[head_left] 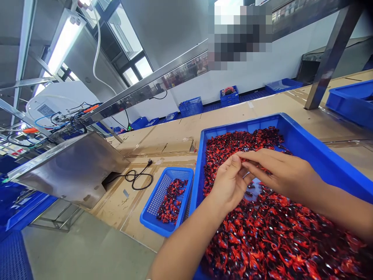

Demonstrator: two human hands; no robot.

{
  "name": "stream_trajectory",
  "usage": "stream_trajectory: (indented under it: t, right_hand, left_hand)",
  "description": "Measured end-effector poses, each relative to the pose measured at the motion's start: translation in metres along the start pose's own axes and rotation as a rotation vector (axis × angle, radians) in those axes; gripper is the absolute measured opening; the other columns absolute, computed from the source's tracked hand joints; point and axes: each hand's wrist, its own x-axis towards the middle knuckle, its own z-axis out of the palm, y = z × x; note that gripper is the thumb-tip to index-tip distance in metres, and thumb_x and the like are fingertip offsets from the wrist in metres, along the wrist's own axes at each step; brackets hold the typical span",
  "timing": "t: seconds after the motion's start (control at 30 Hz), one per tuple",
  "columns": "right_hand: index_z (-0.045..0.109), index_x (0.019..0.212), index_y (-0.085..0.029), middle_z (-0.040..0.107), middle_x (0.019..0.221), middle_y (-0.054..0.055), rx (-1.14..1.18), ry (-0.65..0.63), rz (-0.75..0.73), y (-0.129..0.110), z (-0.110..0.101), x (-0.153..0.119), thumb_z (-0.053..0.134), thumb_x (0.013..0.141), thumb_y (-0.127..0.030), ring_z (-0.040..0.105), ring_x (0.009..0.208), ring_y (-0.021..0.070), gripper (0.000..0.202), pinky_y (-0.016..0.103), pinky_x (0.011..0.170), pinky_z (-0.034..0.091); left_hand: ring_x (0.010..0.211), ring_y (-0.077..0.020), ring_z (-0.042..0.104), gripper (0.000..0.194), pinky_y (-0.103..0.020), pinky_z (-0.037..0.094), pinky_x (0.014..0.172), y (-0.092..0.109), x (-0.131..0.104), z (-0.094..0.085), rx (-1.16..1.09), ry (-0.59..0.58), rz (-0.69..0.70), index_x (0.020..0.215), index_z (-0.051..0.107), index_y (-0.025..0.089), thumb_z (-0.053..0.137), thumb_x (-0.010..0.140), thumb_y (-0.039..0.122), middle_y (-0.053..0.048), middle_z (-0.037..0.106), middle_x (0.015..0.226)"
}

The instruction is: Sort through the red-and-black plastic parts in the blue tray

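My left hand (230,182) and my right hand (281,169) meet fingertip to fingertip above a large blue bin (317,155). Both are pinched closed; whatever is between the fingers is hidden or too small to make out. Many small glossy red-and-black pieces (271,233), seemingly plastic, fill the bin beneath my hands. Left of it stands a smaller blue perforated basket (151,208), with a heap of similar red-and-black pieces (171,202) inside.
Cardboard (163,144) covers the bench. A black cable with a plug (140,177) lies near a metal box (70,167) at left. A metal post (332,58) rises at right beside another blue bin (349,99). More blue baskets (190,107) line the far wall.
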Motion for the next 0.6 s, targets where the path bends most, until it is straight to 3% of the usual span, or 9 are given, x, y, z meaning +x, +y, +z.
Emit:
stream_trajectory:
  t: [0.17,0.27,0.37,0.47,0.6]
  right_hand:
    - [0.07,0.156,-0.027,0.09,0.122,0.003,0.034,0.056,0.006,-0.001,-0.002,-0.002,0.071,0.111,-0.014,0.086,0.102,0.0228,0.046,0.034,0.091,0.066]
    - [0.068,0.157,-0.029,0.09,0.121,0.001,0.075,0.058,0.031,-0.002,-0.001,-0.004,0.07,0.112,-0.016,0.086,0.098,0.0204,0.047,0.031,0.085,0.064]
    - [0.07,0.151,-0.029,0.09,0.115,0.0,0.167,0.02,0.04,-0.002,0.002,-0.009,0.066,0.116,-0.02,0.085,0.091,0.0171,0.037,0.028,0.082,0.063]
    - [0.075,0.137,-0.027,0.089,0.113,0.0,0.211,0.003,0.013,-0.003,0.005,-0.014,0.064,0.116,-0.019,0.084,0.092,0.0166,0.025,0.027,0.088,0.062]
    - [0.078,0.128,-0.026,0.089,0.111,0.002,0.152,-0.005,-0.071,-0.01,0.01,-0.018,0.061,0.115,-0.015,0.083,0.095,0.019,0.024,0.031,0.09,0.062]
  left_hand:
    - [0.084,-0.0141,0.072,0.036,-0.026,0.057,0.078,0.002,-0.002,0.0,-0.026,-0.059,-0.078,0.1,0.084,0.018,0.099,0.091,0.049,-0.005,0.079,0.103]
    - [0.084,-0.014,0.071,0.034,-0.027,0.056,0.078,0.004,-0.002,0.001,-0.026,-0.032,-0.107,0.101,0.084,0.019,0.098,0.092,0.05,-0.004,0.078,0.101]
    - [0.075,-0.0114,0.066,0.031,-0.025,0.054,0.076,0.005,-0.003,0.003,-0.02,0.029,-0.107,0.105,0.085,0.021,0.097,0.094,0.047,0.0,0.074,0.091]
    - [0.069,-0.0097,0.062,0.032,-0.02,0.051,0.071,0.006,-0.005,0.008,-0.036,0.069,-0.097,0.115,0.085,0.021,0.097,0.095,0.043,0.002,0.069,0.082]
    - [0.07,-0.0078,0.064,0.024,-0.016,0.051,0.069,0.004,-0.01,0.016,-0.125,0.165,-0.156,0.11,0.083,0.017,0.09,0.101,0.038,0.001,0.069,0.086]
